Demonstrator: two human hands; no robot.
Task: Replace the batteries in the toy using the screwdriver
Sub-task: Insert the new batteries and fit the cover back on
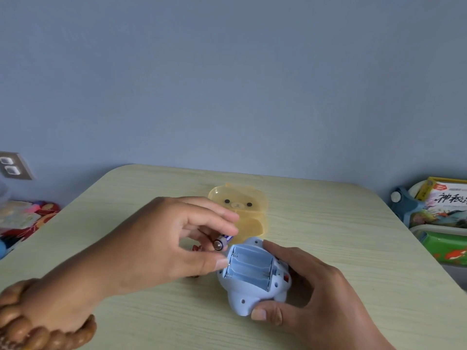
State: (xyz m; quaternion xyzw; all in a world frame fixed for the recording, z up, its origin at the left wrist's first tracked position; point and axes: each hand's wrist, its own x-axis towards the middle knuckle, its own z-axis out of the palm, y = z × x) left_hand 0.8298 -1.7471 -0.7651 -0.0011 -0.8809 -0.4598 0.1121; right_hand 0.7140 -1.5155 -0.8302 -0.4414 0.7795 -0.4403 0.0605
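A light blue toy (242, 296) lies upside down on the table, its battery compartment (250, 267) open with three empty slots showing. My right hand (310, 294) grips the toy by its right side and near end. My left hand (161, 238) pinches a battery (221, 243) with a blue label just above and left of the compartment, its metal end facing me. Something small and red (196, 248) lies under my left hand, mostly hidden. I see no screwdriver clearly.
A translucent orange bear-shaped case (242, 205) lies open behind the toy. The pale wooden table (341, 223) has rounded far corners. Books and bins (439, 218) stand off its right edge, colourful items (27, 218) off its left. A wall socket (12, 165) is at left.
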